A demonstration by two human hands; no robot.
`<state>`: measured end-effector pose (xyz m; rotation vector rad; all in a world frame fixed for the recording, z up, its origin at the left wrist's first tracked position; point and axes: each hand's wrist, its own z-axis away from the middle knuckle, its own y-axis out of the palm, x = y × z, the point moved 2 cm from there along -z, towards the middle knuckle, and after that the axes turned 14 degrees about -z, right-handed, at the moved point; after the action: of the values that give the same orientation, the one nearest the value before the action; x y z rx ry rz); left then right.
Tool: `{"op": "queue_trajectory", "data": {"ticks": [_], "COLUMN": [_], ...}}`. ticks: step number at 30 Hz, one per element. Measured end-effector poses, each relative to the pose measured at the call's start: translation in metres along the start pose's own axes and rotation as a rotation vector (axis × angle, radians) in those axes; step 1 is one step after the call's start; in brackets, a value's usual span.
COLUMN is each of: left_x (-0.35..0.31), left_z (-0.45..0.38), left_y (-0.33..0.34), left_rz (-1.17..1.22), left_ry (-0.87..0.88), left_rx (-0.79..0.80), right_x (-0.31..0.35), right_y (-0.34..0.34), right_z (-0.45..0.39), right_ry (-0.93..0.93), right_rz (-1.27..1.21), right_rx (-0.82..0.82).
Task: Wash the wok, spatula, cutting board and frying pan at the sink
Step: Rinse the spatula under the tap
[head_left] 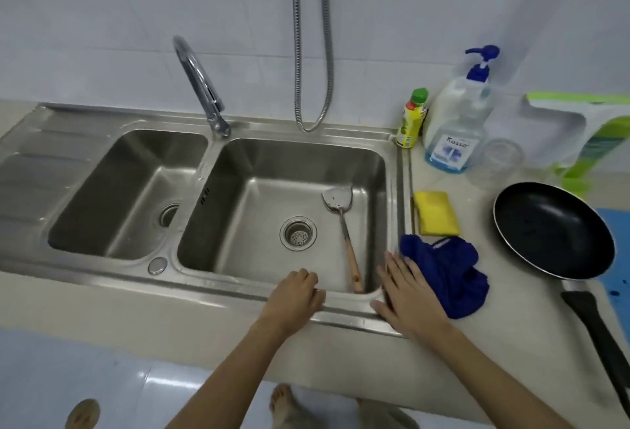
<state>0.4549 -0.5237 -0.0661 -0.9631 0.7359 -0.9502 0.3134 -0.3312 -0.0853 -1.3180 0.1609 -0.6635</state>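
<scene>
Double steel sink (306, 306) across the middle of the frame, tap (199, 84) behind the divider. In the right-hand basin, spatula (342, 234) lying flat on the bottom: metal blade toward the back wall, wooden handle pointing at the near right corner, just right of the drain (298, 232). Left hand (296, 295) at lower centre, fingers curled over the near rim of that basin, holding nothing. Right hand (407, 292) just to its right, fingers straight and spread, palm down over the rim's corner, fingertips touching or nearly touching the blue cloth (450, 275). On the surface (511, 292) right of the sink: yellow sponge (436, 213) behind the cloth, black frying pan (554, 230) at far right with handle toward the lower right corner. Soap pump bottle (458, 121) and small yellow bottle (412, 120) against the wall, upper right. Wok and cutting board not identifiable.
</scene>
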Motion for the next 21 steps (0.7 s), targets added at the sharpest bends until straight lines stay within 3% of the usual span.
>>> {"op": "queue_trajectory", "data": {"ticks": [4, 11, 21], "left_x": [0.015, 0.022, -0.021], "left_z": [-0.015, -0.027, -0.081], "left_y": [0.016, 0.019, 0.022], "left_rz": [0.045, 0.082, 0.295], "left_ry": [0.085, 0.143, 0.019], "left_rx": [-0.049, -0.012, 0.309], "right_x": [0.014, 0.016, 0.011], "right_y": [0.015, 0.008, 0.008], "right_z": [-0.001, 0.000, 0.001], "right_ry": [0.083, 0.001, -0.010], "right_rz": [-0.097, -0.039, -0.185], "right_rx": [-0.124, -0.119, -0.163]}}
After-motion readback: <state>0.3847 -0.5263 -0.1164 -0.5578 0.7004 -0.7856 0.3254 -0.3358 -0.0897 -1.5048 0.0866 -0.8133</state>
